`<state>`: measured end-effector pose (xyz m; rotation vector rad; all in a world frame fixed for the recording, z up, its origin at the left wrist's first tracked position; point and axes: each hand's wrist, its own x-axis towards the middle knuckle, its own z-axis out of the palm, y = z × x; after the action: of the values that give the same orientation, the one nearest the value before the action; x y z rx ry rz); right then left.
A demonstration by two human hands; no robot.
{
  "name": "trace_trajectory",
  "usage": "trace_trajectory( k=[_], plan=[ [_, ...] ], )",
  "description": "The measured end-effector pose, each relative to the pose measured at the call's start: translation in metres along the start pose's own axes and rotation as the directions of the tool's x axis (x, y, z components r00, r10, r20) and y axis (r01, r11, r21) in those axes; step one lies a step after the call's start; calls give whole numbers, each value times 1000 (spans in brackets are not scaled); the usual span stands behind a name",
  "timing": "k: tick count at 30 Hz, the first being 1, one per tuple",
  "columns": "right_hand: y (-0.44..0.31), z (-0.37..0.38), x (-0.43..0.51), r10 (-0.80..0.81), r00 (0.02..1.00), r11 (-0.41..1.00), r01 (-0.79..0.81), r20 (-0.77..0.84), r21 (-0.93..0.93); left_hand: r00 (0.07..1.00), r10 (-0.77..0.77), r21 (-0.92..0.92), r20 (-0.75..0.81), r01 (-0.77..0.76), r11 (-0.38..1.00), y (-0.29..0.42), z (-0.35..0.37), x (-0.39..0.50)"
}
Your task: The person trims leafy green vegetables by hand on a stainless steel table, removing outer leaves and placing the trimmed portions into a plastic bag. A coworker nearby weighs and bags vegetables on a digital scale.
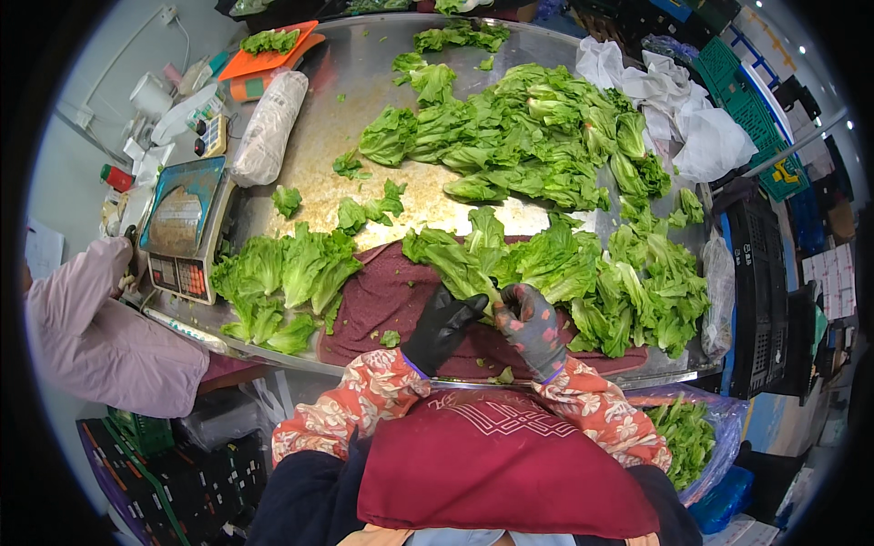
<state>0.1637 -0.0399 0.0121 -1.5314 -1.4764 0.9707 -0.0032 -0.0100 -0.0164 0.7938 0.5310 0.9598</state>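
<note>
My left hand (444, 329), in a black glove, grips the pale stem end of a leafy lettuce head (456, 267) above a maroon towel (389, 293). Close on its right, my right hand (531, 326) wears a grey patterned glove, with its bent fingers at the base of that lettuce; whether something small is pinched there is hidden. More loose lettuce (556, 263) lies just beyond my right hand. To the left of the towel rests a pile of lettuce heads (293, 273). A large heap of lettuce (519, 136) covers the far middle of the metal table (328, 116).
A weighing scale (181, 218) stands at the left edge, near another person's sleeve (82, 280). Behind it lies a roll of plastic bags (271, 130). White plastic sheeting (710, 136) is bunched at the far right. Black crates (758, 286) stand beside the table; a lettuce-filled bag (727, 426) sits below.
</note>
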Motion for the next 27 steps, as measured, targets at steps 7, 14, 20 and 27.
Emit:
trace_trajectory(
  k=[7, 14, 20, 27],
  plan=[
    [19, 2, 0, 97, 993, 956, -113, 72, 269, 961, 268, 331, 73, -277, 902, 1, 4, -4],
    [31, -10, 8, 212, 917, 814, -357, 337, 459, 982, -156, -77, 110, 165, 983, 4, -14, -7],
    [31, -7, -2, 75, 971, 949, -139, 227, 281, 986, -126, -245, 113, 150, 958, -6, -15, -3],
    [16, 8, -12, 208, 974, 828, -224, 88, 514, 992, -118, -308, 49, 128, 943, -21, -15, -4]
  ],
)
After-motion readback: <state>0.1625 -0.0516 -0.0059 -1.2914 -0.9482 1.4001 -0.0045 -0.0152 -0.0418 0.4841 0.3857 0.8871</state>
